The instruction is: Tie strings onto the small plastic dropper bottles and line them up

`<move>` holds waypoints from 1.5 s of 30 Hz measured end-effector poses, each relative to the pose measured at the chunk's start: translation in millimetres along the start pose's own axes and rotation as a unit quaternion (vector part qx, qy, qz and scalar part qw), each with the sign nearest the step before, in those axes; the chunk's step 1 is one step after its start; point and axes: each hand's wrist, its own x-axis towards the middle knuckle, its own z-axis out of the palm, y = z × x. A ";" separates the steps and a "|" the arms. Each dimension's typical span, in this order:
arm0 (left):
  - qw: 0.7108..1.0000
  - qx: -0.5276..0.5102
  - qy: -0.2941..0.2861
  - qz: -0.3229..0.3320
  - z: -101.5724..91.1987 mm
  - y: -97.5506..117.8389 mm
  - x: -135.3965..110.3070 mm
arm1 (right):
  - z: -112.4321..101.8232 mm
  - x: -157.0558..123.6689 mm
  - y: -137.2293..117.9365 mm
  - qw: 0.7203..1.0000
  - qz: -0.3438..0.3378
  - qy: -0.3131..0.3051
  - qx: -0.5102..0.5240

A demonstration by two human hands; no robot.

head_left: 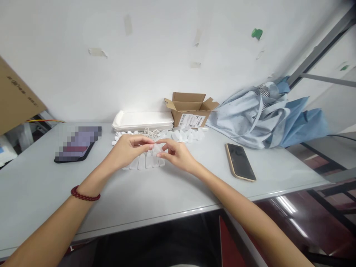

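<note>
Over the middle of the table, my left hand (128,150) and my right hand (178,154) meet with fingertips pinched. Between them is a small translucent plastic piece (157,150), partly hidden by the fingers. Just below, several similar translucent pieces (148,161) lie side by side in a row on the table. Behind my right hand is a loose heap of clear plastic pieces (189,134). Past my left hand are small white parts (118,136) and a tangle of pale string (150,131).
The grey table (133,207) stands against a wall. At its back are a stack of white flat packets (144,120) and an open cardboard box (191,119). A phone (240,162) and blue cloth (244,115) lie right; a dark flat object, partly pixelated (79,144), lies left.
</note>
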 end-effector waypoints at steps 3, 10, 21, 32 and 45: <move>1.000 -0.005 0.002 0.000 2.5 0.4 -0.3 | 0.4 -0.7 -1.6 1.000 0.003 0.005 0.010; 0.993 0.039 0.066 0.089 17.4 3.2 -3.4 | 0.9 0.2 -3.1 0.997 0.031 0.019 0.064; 0.976 0.101 0.078 0.174 25.7 -0.1 -6.4 | 1.3 2.9 -0.6 0.988 0.066 0.045 0.132; 0.931 0.252 0.026 0.263 37.5 -12.9 -2.7 | -1.4 4.6 -2.5 0.975 0.144 0.048 0.161; 0.944 0.286 -0.054 0.155 55.3 -15.6 -8.9 | -8.2 8.9 10.5 0.982 0.153 -0.003 -0.113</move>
